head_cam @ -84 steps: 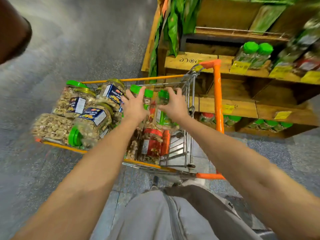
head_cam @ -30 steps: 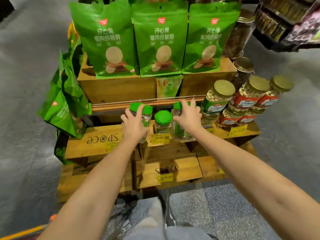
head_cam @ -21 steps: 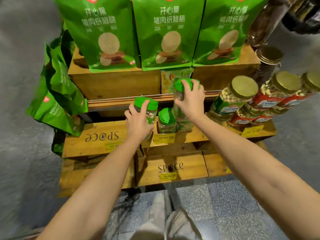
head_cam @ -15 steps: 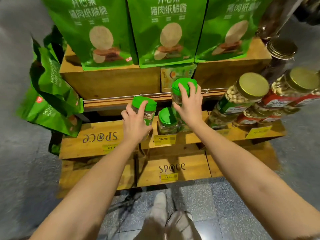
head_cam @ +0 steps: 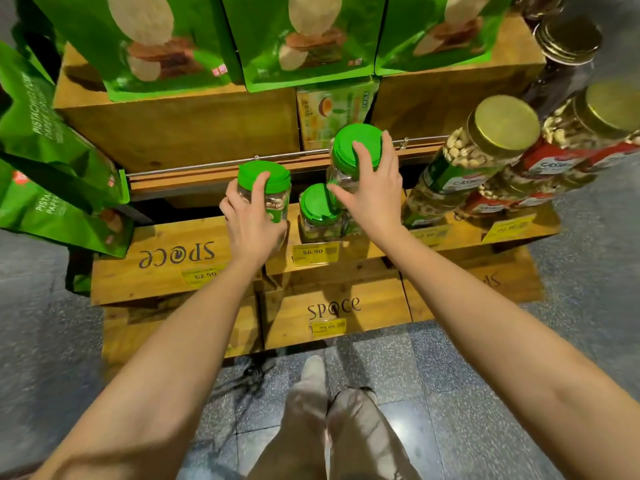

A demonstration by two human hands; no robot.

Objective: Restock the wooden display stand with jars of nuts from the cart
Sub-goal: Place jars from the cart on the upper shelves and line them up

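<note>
While both hands [head_cam: 254, 225] [head_cam: 374, 199] grip jars [head_cam: 275, 174] [head_cam: 358, 138], another jar [head_cam: 317, 206] (green-lidded) stands between.

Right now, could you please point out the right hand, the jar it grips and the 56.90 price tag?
Right hand [head_cam: 372, 199]: head view, back of the hand.
Gripped jar [head_cam: 355, 133]: head view, green lid.
56.90 price tag [head_cam: 313, 252]: head view, printed face.

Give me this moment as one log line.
stage: shelving | left hand: grips green-lidded nut jar at wooden display stand | right hand: grips second green-lidded jar, higher than shelved jar | cart: not in view
</note>
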